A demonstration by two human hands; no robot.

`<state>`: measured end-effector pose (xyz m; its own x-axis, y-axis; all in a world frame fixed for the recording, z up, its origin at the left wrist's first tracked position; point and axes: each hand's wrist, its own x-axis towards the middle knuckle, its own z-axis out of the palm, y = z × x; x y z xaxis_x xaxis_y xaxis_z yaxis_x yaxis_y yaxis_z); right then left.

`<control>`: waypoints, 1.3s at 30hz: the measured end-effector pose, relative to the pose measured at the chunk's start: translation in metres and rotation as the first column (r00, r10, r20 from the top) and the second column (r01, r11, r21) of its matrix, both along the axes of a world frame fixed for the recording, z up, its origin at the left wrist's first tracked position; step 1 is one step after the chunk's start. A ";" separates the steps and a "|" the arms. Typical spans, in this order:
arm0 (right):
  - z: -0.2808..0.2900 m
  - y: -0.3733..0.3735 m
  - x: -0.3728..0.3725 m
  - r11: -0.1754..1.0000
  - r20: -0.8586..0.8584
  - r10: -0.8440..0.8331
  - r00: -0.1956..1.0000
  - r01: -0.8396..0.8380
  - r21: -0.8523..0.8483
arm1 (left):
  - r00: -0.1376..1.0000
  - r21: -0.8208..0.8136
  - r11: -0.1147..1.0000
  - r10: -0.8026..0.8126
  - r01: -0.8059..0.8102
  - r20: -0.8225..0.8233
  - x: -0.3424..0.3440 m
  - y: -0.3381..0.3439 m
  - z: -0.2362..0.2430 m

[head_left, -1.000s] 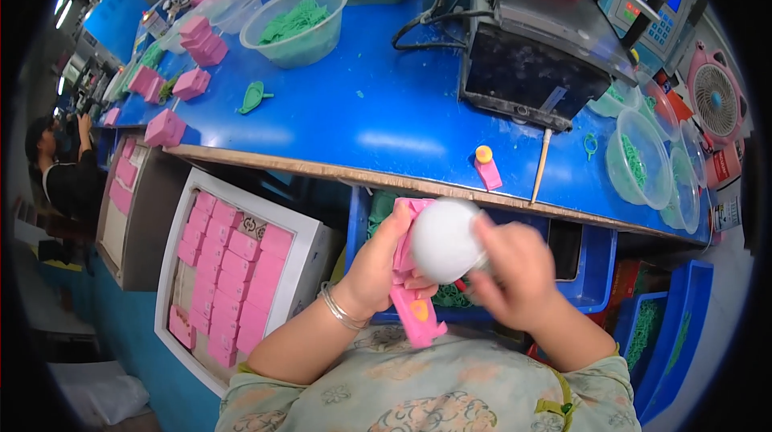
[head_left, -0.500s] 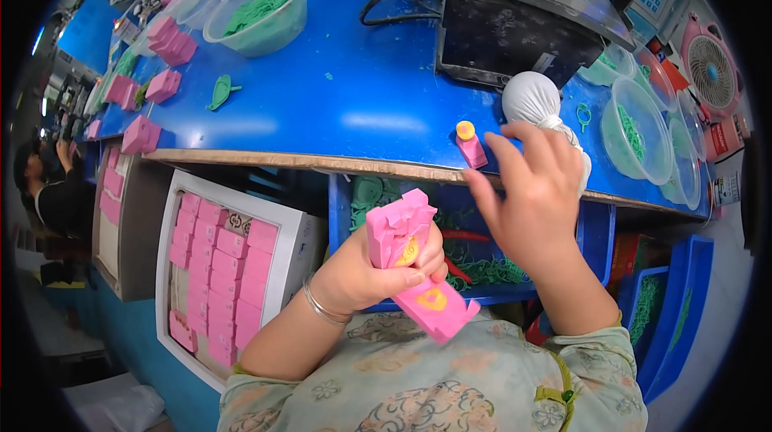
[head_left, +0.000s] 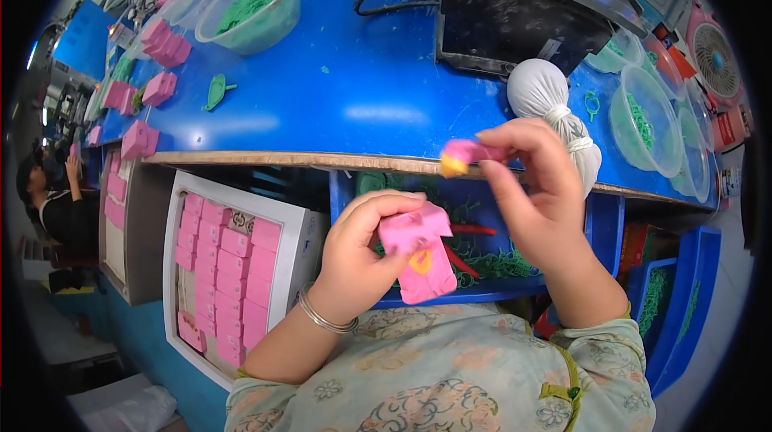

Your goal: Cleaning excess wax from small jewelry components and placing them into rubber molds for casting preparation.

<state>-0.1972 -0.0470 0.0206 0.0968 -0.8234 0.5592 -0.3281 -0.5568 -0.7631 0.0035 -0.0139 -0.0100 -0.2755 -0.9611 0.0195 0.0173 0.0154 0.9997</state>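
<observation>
My left hand [head_left: 354, 259], a bangle at its wrist, is closed around a pink rubber mould [head_left: 430, 283]. The mould looks spread apart into two flaps, with a yellow mark on its inner face. Between thumb and fingers, my right hand [head_left: 540, 191] pinches a small pink piece with a yellow end [head_left: 466, 156], slightly blurred, above the bench edge. The two hands are apart. Just behind the right hand lies a white cloth pouch [head_left: 537, 88], tied at its neck.
A black machine [head_left: 515, 26] stands on the blue bench [head_left: 354, 70]. Clear bowls with green pieces flank it, including a large bowl [head_left: 251, 34]. Below, a blue drawer [head_left: 603, 231] holds green scraps; a white tray [head_left: 299, 239] holds pink blocks. Another person [head_left: 56, 199] sits far left.
My right hand has picked the small pink-and-yellow piece off the bench and moved it left. My left hand has turned the mould, so its flaps lie differently.
</observation>
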 end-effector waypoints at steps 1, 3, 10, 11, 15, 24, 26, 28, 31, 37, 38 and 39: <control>0.002 0.001 -0.002 0.999 0.021 0.044 0.999 -0.043 -0.026 | 0.969 -0.319 0.948 0.072 0.008 0.238 0.003 -0.005 0.007; 0.014 0.008 -0.005 0.990 -0.026 0.129 0.991 -0.130 -0.059 | 0.857 -0.672 0.733 0.278 0.104 0.435 0.006 -0.011 0.009; 0.017 0.013 0.001 0.910 -0.273 0.323 0.906 -0.377 -0.174 | 0.815 -0.728 0.672 0.343 0.134 0.467 0.009 -0.007 0.016; 0.014 0.013 0.001 0.902 -0.302 0.326 0.896 -0.390 -0.182 | 0.815 -0.728 0.672 0.343 0.134 0.467 0.009 -0.007 0.017; 0.008 0.013 0.006 0.884 -0.267 0.356 0.896 -0.415 -0.215 | 0.783 -0.707 0.658 0.286 0.259 0.553 0.007 -0.006 0.014; -0.014 0.029 0.027 0.936 -0.329 0.040 0.944 -0.151 -0.317 | 0.894 -0.371 0.886 -0.097 0.277 0.437 -0.007 0.009 0.016; -0.016 0.027 0.030 0.949 -0.273 0.039 0.961 -0.121 -0.290 | 0.866 -0.218 0.910 -0.230 0.353 0.444 -0.004 0.007 0.018; -0.017 0.027 0.029 0.984 -0.156 0.150 0.976 -0.133 0.117 | 0.846 -0.209 0.890 -0.277 0.404 0.456 -0.005 0.006 0.019; -0.010 0.022 0.023 0.883 -0.006 0.263 0.965 -0.238 0.405 | 0.909 -0.259 0.904 -0.247 0.341 0.336 -0.007 0.007 0.010; -0.011 0.031 0.021 0.766 0.456 0.161 0.876 -0.402 0.502 | 0.974 -0.043 0.984 -0.162 0.170 0.157 -0.001 0.002 0.004; -0.013 0.031 0.021 0.765 0.455 0.163 0.876 -0.403 0.502 | 0.989 0.070 0.988 -0.143 0.140 0.029 0.002 0.001 0.000; -0.017 0.031 0.019 0.783 0.390 0.189 0.901 -0.378 0.493 | 0.986 0.001 0.988 -0.154 0.154 0.063 0.003 0.000 0.001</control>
<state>-0.1780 -0.0159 0.0032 0.2797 -0.9578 0.0664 0.0768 -0.0467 -0.9960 0.0067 -0.0141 -0.0093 -0.4208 -0.9071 0.0009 -0.0432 0.0210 0.9988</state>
